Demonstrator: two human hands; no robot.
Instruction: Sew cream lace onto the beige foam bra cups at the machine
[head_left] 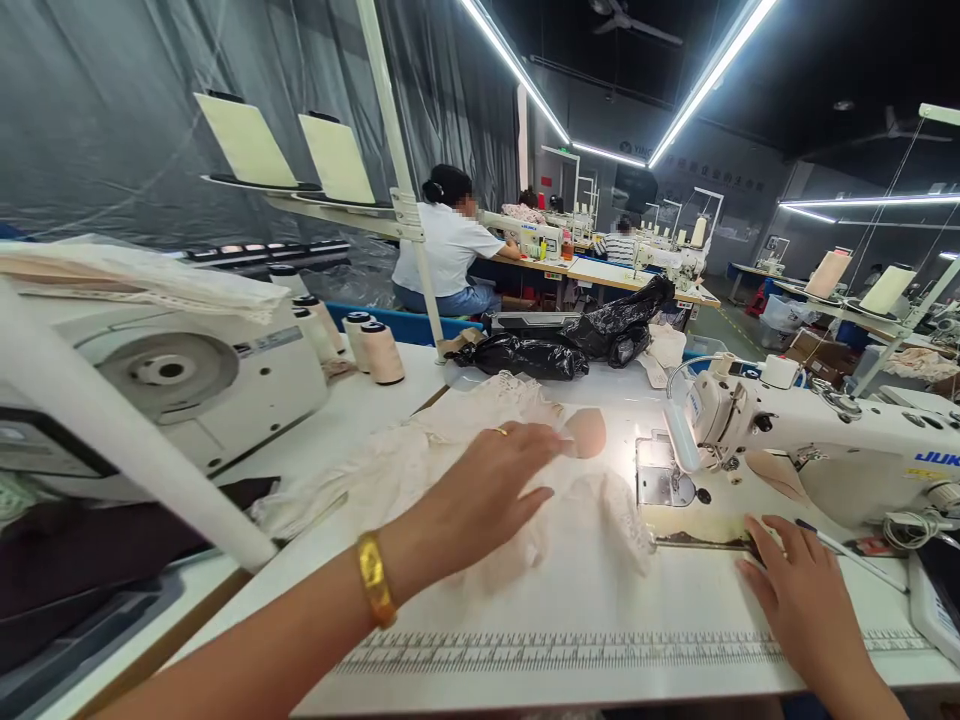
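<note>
My left hand (pixel 495 480), with a gold bracelet (pixel 375 580) at the wrist, reaches over a heap of thin white lace fabric (pixel 465 410). Its fingers are stretched forward and the thumb stands apart. A small beige oval piece (pixel 587 433) lies just beyond the fingertips, slightly blurred. Some sheer white fabric also spreads below the hand, with a lace-edged part (pixel 624 520) reaching toward the sewing machine's needle area. My right hand (pixel 802 590) rests on the table by the front of the white sewing machine (pixel 795 430), fingers spread and no object visible in them.
A printed ruler strip (pixel 562 652) runs along the table's front edge. Black plastic bags (pixel 525 355) lie at the back, with thread cones (pixel 382 352) left of them. Another machine (pixel 172 380) and a slanting white post (pixel 135 420) stand at left. A person (pixel 450 245) sits farther off.
</note>
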